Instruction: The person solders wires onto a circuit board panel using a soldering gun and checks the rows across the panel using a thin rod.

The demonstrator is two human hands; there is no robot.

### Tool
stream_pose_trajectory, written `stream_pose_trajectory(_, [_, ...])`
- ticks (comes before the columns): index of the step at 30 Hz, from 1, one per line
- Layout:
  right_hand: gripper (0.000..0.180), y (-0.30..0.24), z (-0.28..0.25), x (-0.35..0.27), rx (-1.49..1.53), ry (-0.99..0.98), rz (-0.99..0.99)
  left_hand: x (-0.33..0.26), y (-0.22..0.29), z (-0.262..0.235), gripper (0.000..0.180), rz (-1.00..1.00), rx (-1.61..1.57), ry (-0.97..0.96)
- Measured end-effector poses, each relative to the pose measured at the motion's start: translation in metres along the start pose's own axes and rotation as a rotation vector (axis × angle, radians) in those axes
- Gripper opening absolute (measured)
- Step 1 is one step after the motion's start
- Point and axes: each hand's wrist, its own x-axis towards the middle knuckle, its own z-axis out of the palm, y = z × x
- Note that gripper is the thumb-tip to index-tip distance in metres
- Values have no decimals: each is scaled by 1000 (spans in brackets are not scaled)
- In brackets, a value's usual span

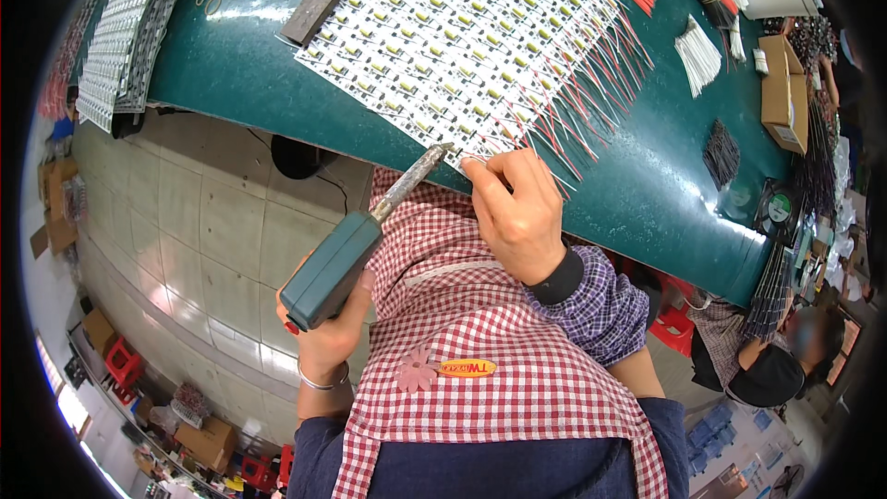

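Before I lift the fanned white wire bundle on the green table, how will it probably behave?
The white wire bundle is probably light, since its strands look thin. It may slide apart, as they are spread. Lying flat, it seems unlikely to roll.

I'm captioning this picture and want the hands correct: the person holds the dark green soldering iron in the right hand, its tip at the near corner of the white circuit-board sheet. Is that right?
Not quite: the head view shows the dark green soldering iron in the left hand. Its tip is at the near corner of the white circuit-board sheet.
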Motion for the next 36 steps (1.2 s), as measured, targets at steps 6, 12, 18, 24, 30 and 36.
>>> stream_pose_trajectory(6, [23, 2, 4, -1, 39, 29, 14, 1, 0, -1, 23, -1, -12, -4])
stream_pose_trajectory(12, [25, 2, 6, -1, 74, 55, 36, -1, 0, -1, 22, -9, -44, -20])
stream_pose_trajectory(18, [25, 0, 4, 0, 120, 98, 81, 0, 1, -1, 21, 21, -7, -53])
stream_pose_trajectory(24, [24, 0, 2, 3, 121, 89, 99, 3, 1, 1, 20, 87, -17, -75])
stream_pose_trajectory(30, [23, -1, 0, 4, 118, 59, 112, 3, -1, 3, 19, 64, -26, -85])
stream_pose_trajectory(36, [21, -2, -3, 8, 110, 26, 124, 7, 7, 4, 18, 41, -28, -107])
